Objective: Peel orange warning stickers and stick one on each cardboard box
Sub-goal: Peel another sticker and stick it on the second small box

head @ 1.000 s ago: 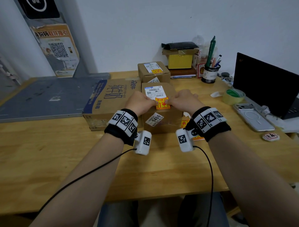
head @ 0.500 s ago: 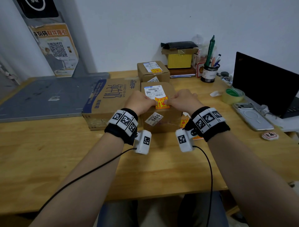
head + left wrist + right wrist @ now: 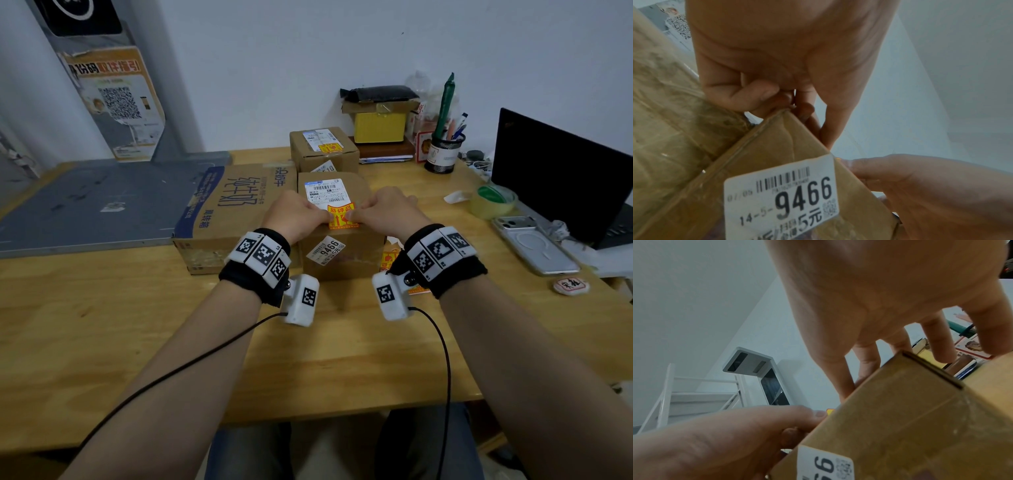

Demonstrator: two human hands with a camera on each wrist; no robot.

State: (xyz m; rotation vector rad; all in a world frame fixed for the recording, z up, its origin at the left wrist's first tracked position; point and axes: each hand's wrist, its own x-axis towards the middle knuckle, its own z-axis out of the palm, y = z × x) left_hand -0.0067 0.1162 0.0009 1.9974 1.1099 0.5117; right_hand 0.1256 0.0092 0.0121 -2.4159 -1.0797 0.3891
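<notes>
Sticker: orange warning sticker lay on top of middle box, at its near edge, under the shipping label.
Left hand: fingers curled, thumb pressing the sticker's left edge.
Right hand: thumb pressed the right edge, fingers spread flat on the box top, gripping nothing.
Middle box: sat mid-desk, touching big milk carton on its left.
Far box: behind, nearer the desk's back edge, already wearing an orange sticker.
Sticker sheet: partly hidden beside right wrist.
Progress: two boxes stickered, judging by the view; milk carton showed none, likely next.
</notes>
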